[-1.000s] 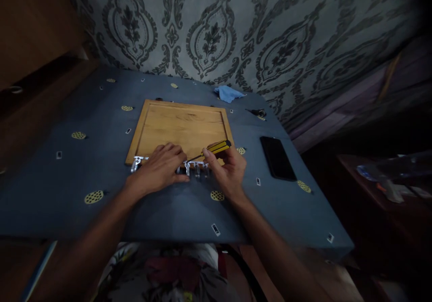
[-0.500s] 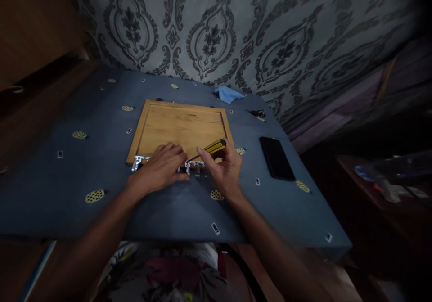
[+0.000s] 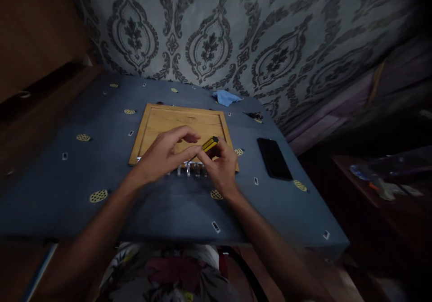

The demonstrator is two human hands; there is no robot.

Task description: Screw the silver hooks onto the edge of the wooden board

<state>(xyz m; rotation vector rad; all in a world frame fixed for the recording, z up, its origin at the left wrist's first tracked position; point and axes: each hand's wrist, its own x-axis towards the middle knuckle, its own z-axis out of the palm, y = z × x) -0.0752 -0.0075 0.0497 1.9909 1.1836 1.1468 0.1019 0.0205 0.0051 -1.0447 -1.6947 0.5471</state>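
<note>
A yellow and black screwdriver is in my right hand, gripped by the handle. Its shaft slants down and left to a row of shiny metal fittings on the near edge of a framed wooden panel. Whether the tip sits in a screw cannot be made out. My left hand is raised over the panel's near left part, thumb and fingers apart. Its thumb tip lies close to the handle and my right thumb; contact is unclear. The left hand covers part of the metal row.
A black phone lies on the blue patterned tablecloth, right of the panel. Farther back are a blue cloth and a small dark object. A patterned wall rises behind the table.
My left hand has lifted off the metal fittings and opened, its thumb moving right toward the screwdriver. My right hand keeps the screwdriver, nearly in place. The view has shifted slightly.
</note>
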